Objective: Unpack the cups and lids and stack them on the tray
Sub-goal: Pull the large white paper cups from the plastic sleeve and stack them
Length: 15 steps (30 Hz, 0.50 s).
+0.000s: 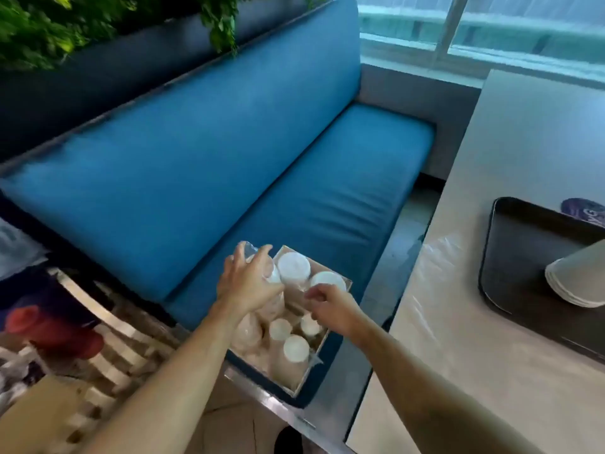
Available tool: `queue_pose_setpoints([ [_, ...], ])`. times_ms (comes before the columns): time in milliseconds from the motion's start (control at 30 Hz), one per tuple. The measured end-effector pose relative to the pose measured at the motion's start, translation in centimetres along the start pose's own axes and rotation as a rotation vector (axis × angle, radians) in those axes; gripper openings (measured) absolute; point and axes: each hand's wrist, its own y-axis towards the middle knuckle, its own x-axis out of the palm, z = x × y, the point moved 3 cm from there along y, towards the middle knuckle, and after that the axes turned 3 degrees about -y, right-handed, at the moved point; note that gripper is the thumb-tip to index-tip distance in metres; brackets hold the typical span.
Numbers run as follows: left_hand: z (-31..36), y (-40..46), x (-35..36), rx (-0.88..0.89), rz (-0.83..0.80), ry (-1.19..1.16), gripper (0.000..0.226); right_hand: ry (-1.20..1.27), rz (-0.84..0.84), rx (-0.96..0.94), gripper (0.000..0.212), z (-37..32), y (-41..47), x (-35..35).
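Note:
An open cardboard box (328,332) sits on the front edge of the blue sofa seat. It holds several plastic-wrapped sleeves of white cups and lids (293,267). My left hand (247,282) grips the clear plastic wrap at the top of one sleeve (249,249) at the box's far left corner. Over the box's right side, my right hand (330,307) has curled fingers that pinch at the plastic of another sleeve. On the table to the right lies a black tray (520,250) with a stack of paper cups (577,280) lying on its side.
The blue sofa (229,158) fills the middle. A light wooden table (491,371) stands at the right, with crumpled clear plastic (435,263) near its left edge. A striped chair and dark bag are at the left. Plants hang above the sofa back.

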Motion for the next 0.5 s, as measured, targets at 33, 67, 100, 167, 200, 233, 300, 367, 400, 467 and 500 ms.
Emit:
queue_pose_setpoints([
  [33, -0.5, 0.7, 0.0, -0.012, -0.018, -0.022, 0.081, 0.045, -0.017, 0.033, 0.008, 0.3, 0.7, 1.0],
  [67, -0.8, 1.3, 0.0, -0.023, -0.022, -0.063, 0.08, 0.087, -0.015, 0.072, 0.006, 0.5, 1.4, 1.8],
  [100, -1.5, 2.1, 0.3, -0.027, -0.042, -0.104, 0.077, 0.12, -0.018, 0.085, 0.003, 1.2, 2.4, 2.8],
  [167, -2.2, 3.0, 0.8, -0.008, -0.061, -0.18, 0.065, 0.204, -0.01, 0.076, 0.01, 1.7, 3.7, 4.2],
  [200, -2.5, 3.5, 1.2, 0.006, -0.063, -0.193, 0.057, 0.247, -0.002, 0.076, 0.017, 1.8, 4.5, 4.8],
  [233, -2.7, 3.8, 1.4, 0.015, -0.042, -0.208, 0.051, 0.293, 0.003, 0.071, 0.023, 2.1, 5.2, 5.3],
  [300, -3.1, 4.2, 1.4, 0.008, -0.005, -0.21, 0.045, 0.403, -0.015, 0.074, 0.027, 2.3, 6.4, 6.1],
  [367, -3.2, 4.4, 1.1, 0.013, 0.014, -0.23, 0.043, 0.518, -0.029, 0.098, 0.029, 2.8, 7.5, 6.7],
  [400, -3.3, 4.5, 0.8, 0.017, 0.011, -0.235, 0.042, 0.572, -0.038, 0.109, 0.031, 2.8, 7.9, 6.9],
  [467, -3.7, 4.6, 0.1, 0.016, -0.003, -0.266, 0.042, 0.677, -0.066, 0.099, 0.033, 3.0, 8.8, 7.3],
  [500, -4.1, 4.6, -0.3, 0.015, -0.008, -0.289, 0.043, 0.723, -0.076, 0.089, 0.032, 3.0, 9.1, 7.5],
])
